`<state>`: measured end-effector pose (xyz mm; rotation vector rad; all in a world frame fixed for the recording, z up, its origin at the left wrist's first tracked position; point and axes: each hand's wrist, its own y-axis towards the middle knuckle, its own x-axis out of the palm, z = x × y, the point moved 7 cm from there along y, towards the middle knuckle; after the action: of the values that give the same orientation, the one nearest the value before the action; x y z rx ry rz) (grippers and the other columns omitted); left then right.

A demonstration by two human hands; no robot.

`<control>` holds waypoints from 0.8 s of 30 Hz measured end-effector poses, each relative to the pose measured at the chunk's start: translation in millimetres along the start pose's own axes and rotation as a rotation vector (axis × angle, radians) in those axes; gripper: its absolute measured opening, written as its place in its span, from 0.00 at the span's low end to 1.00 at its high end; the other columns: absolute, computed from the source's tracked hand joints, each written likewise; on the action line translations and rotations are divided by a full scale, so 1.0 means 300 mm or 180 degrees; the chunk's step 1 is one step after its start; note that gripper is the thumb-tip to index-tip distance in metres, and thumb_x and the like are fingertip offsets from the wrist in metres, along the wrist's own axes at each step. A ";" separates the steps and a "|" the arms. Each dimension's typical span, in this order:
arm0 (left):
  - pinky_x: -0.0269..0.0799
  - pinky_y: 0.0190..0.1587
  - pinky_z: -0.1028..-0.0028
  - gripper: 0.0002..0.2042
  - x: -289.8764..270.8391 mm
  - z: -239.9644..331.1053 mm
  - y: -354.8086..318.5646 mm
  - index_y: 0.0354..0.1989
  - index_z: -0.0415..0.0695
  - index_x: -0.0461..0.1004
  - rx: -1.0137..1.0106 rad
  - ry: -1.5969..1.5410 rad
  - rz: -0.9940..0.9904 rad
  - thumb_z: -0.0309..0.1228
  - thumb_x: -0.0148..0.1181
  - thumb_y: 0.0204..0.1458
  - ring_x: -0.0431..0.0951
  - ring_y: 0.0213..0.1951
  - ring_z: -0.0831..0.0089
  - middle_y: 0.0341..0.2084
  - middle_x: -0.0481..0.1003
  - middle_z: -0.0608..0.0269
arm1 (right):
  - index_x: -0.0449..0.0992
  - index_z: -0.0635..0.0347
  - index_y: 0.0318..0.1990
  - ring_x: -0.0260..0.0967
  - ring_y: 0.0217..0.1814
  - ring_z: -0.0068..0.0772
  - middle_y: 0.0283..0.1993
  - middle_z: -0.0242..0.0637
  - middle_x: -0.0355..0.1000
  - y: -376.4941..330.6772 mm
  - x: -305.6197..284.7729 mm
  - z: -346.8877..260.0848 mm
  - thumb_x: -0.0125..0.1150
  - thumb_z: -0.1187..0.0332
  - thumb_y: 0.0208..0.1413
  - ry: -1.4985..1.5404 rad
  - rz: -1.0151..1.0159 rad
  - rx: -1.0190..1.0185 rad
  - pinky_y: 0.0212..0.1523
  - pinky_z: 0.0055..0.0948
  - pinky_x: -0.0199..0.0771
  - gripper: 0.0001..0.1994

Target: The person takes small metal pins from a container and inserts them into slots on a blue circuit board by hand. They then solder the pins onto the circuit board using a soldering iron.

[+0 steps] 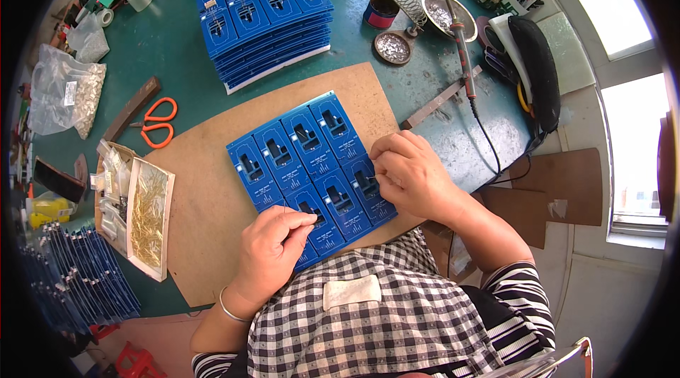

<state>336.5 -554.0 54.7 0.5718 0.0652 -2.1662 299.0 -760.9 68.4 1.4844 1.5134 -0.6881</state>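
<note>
A blue circuit board panel (306, 138), divided into several identical boards with dark cut-outs, lies on a brown board (205, 187). Over its lower left part, my left hand (276, 240) is closed, thumb and forefinger pinched beside a cut-out; what they hold is too small to make out. My right hand (411, 174) pinches at the panel's right edge, with a short thin wire showing at its fingertips near another cut-out. Left of the brown board, a shallow box (170, 215) holds thin gold-coloured wire pieces (149, 211) and small bags.
Behind the panel rises a stack of blue circuit boards (273, 48). A soldering iron (464, 59) rests on a metal dish (443, 13), its cable trailing right. Orange-handled scissors (159, 123) lie left, near a bag of small pale parts (71, 91). More blue boards (78, 279) stand at lower left.
</note>
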 end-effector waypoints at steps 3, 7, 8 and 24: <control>0.71 0.26 0.76 0.09 0.001 -0.003 0.001 0.35 0.41 0.78 0.0022 0.0007 -0.0001 0.15 0.64 0.46 0.75 0.25 0.74 0.26 0.75 0.61 | 0.71 0.58 0.26 0.66 0.40 0.36 0.40 0.31 0.70 0.005 -0.003 -0.011 0.60 0.77 0.40 0.0046 0.0031 -0.0073 0.42 0.34 0.65 0.05; 0.68 0.24 0.79 0.10 0.002 -0.003 0.000 0.36 0.40 0.78 0.0103 -0.0053 -0.0009 0.14 0.62 0.46 0.73 0.23 0.79 0.26 0.74 0.62 | 0.71 0.58 0.26 0.66 0.41 0.35 0.40 0.31 0.70 0.008 -0.005 -0.022 0.60 0.76 0.41 -0.0035 0.0051 -0.0133 0.42 0.33 0.64 0.05; 0.68 0.24 0.79 0.10 0.001 -0.003 -0.002 0.36 0.40 0.78 0.0103 -0.0056 -0.0004 0.14 0.62 0.46 0.73 0.23 0.79 0.26 0.74 0.62 | 0.71 0.58 0.27 0.66 0.41 0.34 0.40 0.31 0.70 0.010 -0.006 -0.023 0.60 0.76 0.41 -0.0087 0.0035 -0.0127 0.42 0.33 0.65 0.05; 0.67 0.25 0.79 0.10 -0.003 0.002 0.002 0.35 0.40 0.78 0.0133 -0.0031 0.0001 0.14 0.63 0.46 0.72 0.23 0.78 0.25 0.74 0.62 | 0.76 0.59 0.29 0.66 0.45 0.32 0.40 0.32 0.69 0.048 0.006 -0.042 0.60 0.69 0.41 -0.0576 -0.0551 -0.0371 0.47 0.32 0.67 0.07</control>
<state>337.1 -553.9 55.7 0.5851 0.0148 -2.1742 310.6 -747.1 75.4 1.1812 1.5260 -0.7996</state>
